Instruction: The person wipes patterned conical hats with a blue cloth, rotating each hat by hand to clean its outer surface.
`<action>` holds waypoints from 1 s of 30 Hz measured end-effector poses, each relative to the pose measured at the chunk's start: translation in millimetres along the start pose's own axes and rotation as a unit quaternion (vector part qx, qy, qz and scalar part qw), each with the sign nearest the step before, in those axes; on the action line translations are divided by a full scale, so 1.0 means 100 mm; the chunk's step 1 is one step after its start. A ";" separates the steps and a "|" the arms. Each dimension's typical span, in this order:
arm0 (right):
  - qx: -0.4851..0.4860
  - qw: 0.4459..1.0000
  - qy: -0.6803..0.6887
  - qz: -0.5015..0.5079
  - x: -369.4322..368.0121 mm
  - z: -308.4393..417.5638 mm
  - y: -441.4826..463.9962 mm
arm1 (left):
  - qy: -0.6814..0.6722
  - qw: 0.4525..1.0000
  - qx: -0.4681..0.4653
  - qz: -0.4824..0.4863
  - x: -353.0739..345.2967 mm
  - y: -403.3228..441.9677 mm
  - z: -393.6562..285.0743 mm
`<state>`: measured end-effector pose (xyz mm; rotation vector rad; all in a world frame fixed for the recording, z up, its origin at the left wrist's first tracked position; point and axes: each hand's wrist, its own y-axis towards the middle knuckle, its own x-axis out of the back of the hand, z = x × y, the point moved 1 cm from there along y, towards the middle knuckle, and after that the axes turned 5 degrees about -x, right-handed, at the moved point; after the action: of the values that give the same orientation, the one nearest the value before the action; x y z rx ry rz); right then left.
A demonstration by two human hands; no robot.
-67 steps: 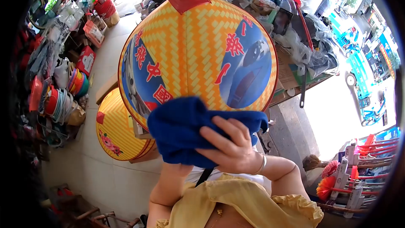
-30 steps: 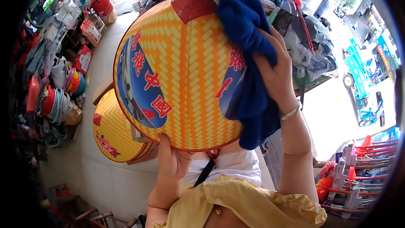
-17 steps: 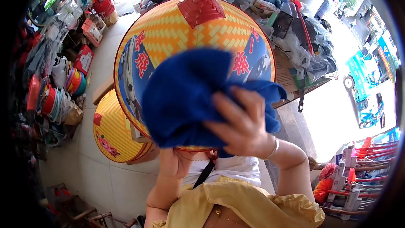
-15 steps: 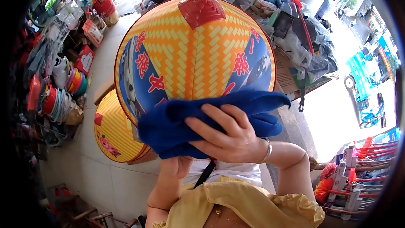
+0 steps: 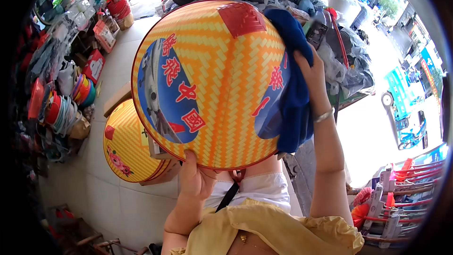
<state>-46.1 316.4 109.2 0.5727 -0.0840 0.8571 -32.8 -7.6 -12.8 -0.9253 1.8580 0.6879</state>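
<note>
A large conical hat (image 5: 222, 85), woven yellow and orange with a red patch at its peak and blue printed panels, is tilted in front of me. My left hand (image 5: 197, 179) grips its lower rim, the thumb on top and the other fingers hidden beneath. A blue cloth (image 5: 295, 89) lies over the right side of the hat and hangs past the rim. My right hand (image 5: 312, 73) holds the cloth against that side, with its fingers partly hidden in the folds.
More yellow hats (image 5: 125, 146) are stacked low at the left. Plastic-wrapped goods (image 5: 349, 61) are piled behind the hat. Shelved wares (image 5: 61, 108) line the far left. Red-handled items (image 5: 401, 193) stand at the right. A blue vehicle (image 5: 401, 94) is outside.
My right hand and the blue cloth have moved from the hat's lower front up to its right side. The hat has turned and shifted slightly right, and my left thumb now shows on the rim.
</note>
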 end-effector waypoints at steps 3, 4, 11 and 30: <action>0.099 0.987 -0.104 -0.071 -0.03 0.04 -0.44 | -0.008 1.000 0.003 0.020 0.06 -0.01 0.00; 0.118 0.978 -0.144 -0.091 -0.08 0.11 -0.62 | 0.018 1.000 0.008 -0.011 0.04 -0.03 0.01; 0.422 0.865 -0.265 0.066 -0.50 0.74 -1.19 | 0.055 0.998 0.013 -0.011 -0.10 -0.02 0.04; -0.002 0.996 -0.052 -0.074 0.21 -0.51 -0.28 | 0.019 0.999 0.015 -0.041 -0.09 0.00 -0.07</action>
<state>-20.0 342.7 59.5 0.6117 -0.1353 0.6826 -33.1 -10.2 -2.1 -0.9950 1.8485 0.5956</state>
